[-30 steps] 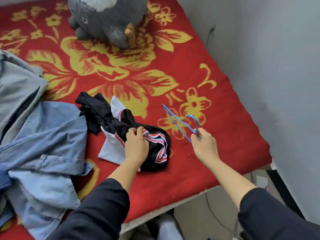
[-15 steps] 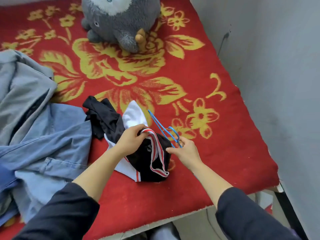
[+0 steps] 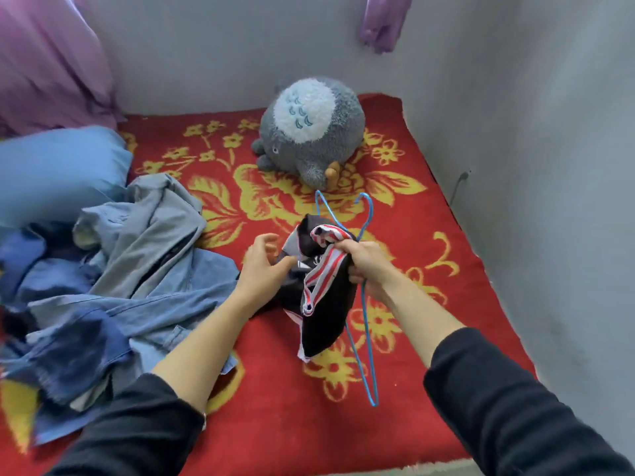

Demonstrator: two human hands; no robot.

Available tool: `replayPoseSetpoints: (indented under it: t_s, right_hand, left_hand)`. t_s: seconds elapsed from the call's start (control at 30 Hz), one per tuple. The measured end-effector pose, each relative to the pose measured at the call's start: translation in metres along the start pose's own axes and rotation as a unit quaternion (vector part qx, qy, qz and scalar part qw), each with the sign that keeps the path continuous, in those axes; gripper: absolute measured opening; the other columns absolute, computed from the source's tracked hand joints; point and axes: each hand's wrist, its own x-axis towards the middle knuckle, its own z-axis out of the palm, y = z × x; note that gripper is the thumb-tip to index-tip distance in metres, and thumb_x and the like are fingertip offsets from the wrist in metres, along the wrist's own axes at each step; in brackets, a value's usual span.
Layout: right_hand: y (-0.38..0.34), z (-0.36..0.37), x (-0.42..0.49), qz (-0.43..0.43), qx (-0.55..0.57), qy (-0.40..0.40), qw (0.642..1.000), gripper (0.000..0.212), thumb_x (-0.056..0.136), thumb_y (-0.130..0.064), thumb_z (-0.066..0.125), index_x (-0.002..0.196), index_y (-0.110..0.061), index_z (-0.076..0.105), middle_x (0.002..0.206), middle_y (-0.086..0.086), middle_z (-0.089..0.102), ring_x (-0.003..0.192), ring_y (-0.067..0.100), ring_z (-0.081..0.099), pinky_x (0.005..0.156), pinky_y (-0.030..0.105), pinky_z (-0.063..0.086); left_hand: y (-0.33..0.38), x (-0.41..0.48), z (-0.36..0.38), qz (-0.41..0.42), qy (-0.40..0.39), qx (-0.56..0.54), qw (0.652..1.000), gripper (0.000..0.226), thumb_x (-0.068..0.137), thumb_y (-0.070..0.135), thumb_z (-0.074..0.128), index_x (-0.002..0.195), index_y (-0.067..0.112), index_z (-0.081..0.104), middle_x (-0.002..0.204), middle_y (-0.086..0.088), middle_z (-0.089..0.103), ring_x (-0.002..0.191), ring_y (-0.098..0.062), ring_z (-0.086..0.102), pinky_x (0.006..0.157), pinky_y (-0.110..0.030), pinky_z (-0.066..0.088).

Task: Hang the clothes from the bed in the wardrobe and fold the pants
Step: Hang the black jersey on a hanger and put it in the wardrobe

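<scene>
A black garment (image 3: 326, 314) with a red, white and blue striped band hangs lifted above the red flowered bed (image 3: 275, 417). My right hand (image 3: 366, 261) grips its striped band together with a thin blue wire hanger (image 3: 369, 365), whose hook rises behind the cloth. My left hand (image 3: 263, 264) is at the garment's left side with fingers spread and loosely curled, touching the black cloth. A heap of denim and grey clothes (image 3: 130, 269) lies on the bed to the left.
A grey plush toy (image 3: 309, 132) sits at the back of the bed by the wall. A blue pillow (image 3: 58, 170) lies at the far left under a purple curtain (image 3: 51, 60). Grey walls close in the bed at the back and right.
My right hand has taken hold of the garment's striped band along with the hanger and lifted both off the bed. My left hand has let go of the band. The view tilted up.
</scene>
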Motion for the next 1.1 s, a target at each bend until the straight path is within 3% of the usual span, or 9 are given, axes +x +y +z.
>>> replayPoseSetpoints:
  t_s: [0.1,0.17,0.23,0.3,0.43,0.6,0.83,0.97,1.1]
  right_hand:
    - [-0.044,0.006,-0.019,-0.037,0.032,0.004,0.999,0.03,0.091,-0.008,0.055,0.066,-0.018,0.04,0.046,-0.005,0.021,0.03,0.005,0.019,0.032,0.015,0.014]
    - [-0.068,0.013,-0.033,-0.063,0.041,-0.004,0.997,0.031,0.092,-0.008,0.053,0.066,-0.018,0.04,0.047,-0.004,0.022,0.031,0.005,0.02,0.032,0.014,0.015]
    - [-0.084,0.02,-0.044,-0.084,0.047,-0.009,0.995,0.03,0.094,-0.008,0.05,0.066,-0.017,0.046,0.044,-0.006,0.023,0.03,0.006,0.02,0.032,0.014,0.015]
    - [-0.099,0.023,-0.054,-0.106,0.058,-0.001,0.993,0.027,0.095,-0.007,0.048,0.069,-0.016,0.049,0.039,-0.008,0.024,0.028,0.005,0.021,0.032,0.013,0.015]
    - [-0.127,0.002,-0.061,-0.155,0.064,0.093,0.981,0.026,0.092,-0.003,0.049,0.069,-0.016,0.045,0.045,-0.003,0.024,0.026,0.005,0.022,0.033,0.012,0.015]
    - [-0.139,-0.033,-0.058,-0.167,-0.049,0.217,0.96,0.029,0.084,-0.007,0.057,0.06,-0.013,0.043,0.049,0.004,0.036,0.037,0.016,0.033,0.039,0.02,0.024]
    - [-0.158,-0.043,-0.06,-0.213,-0.077,0.251,0.941,0.014,0.072,-0.021,0.061,0.068,-0.012,0.07,0.06,0.005,0.053,0.058,0.026,0.048,0.051,0.031,0.036]
    - [-0.158,-0.046,-0.068,-0.246,-0.073,0.197,0.946,0.017,0.087,-0.017,0.06,0.072,-0.016,0.069,0.064,0.001,0.06,0.054,0.013,0.056,0.052,0.024,0.044]
    - [-0.151,-0.041,-0.072,-0.225,-0.007,0.061,0.972,0.022,0.097,-0.011,0.051,0.075,-0.016,0.05,0.059,0.001,0.038,0.034,0.004,0.034,0.032,0.015,0.025]
  left_hand:
    - [-0.013,-0.035,-0.001,-0.099,-0.064,-0.059,0.991,0.049,0.067,0.005,0.063,0.115,0.011,0.056,0.102,-0.007,0.061,0.078,-0.01,0.058,0.065,-0.018,0.045]
    - [-0.017,-0.053,0.006,-0.091,-0.166,-0.05,0.981,0.062,0.057,0.012,0.068,0.119,0.014,0.059,0.11,-0.002,0.065,0.092,-0.008,0.061,0.076,-0.019,0.049]
    - [-0.01,-0.06,0.017,-0.036,-0.225,-0.072,0.971,0.044,0.073,0.018,0.076,0.114,0.02,0.062,0.107,0.004,0.069,0.095,-0.006,0.064,0.082,-0.023,0.052]
    - [0.009,-0.056,0.02,-0.008,-0.165,-0.072,0.984,0.009,0.091,0.021,0.064,0.096,0.014,0.065,0.086,0.001,0.068,0.079,-0.011,0.061,0.071,-0.034,0.049]
    - [0.056,-0.026,-0.021,0.052,-0.04,-0.09,0.994,0.026,0.099,0.019,0.051,0.077,0.01,0.062,0.054,0.017,0.054,0.049,0.003,0.046,0.047,-0.014,0.035]
    - [0.138,0.007,-0.099,0.188,0.005,-0.062,0.98,0.023,0.098,0.015,0.05,0.086,0.025,0.066,0.072,0.013,0.063,0.066,-0.003,0.056,0.061,-0.013,0.045]
    - [0.206,0.001,-0.131,0.278,-0.012,0.052,0.959,0.023,0.099,0.024,0.049,0.087,0.033,0.066,0.083,0.012,0.066,0.085,-0.013,0.062,0.073,-0.021,0.048]
    - [0.205,-0.015,-0.13,0.204,-0.173,0.018,0.963,0.014,0.094,0.025,0.06,0.099,0.022,0.073,0.095,-0.002,0.073,0.094,-0.023,0.068,0.085,-0.033,0.054]
    - [0.179,-0.027,-0.115,0.062,-0.415,0.134,0.898,0.019,0.077,0.024,0.069,0.095,0.022,0.074,0.094,0.003,0.071,0.09,-0.014,0.063,0.079,-0.028,0.049]
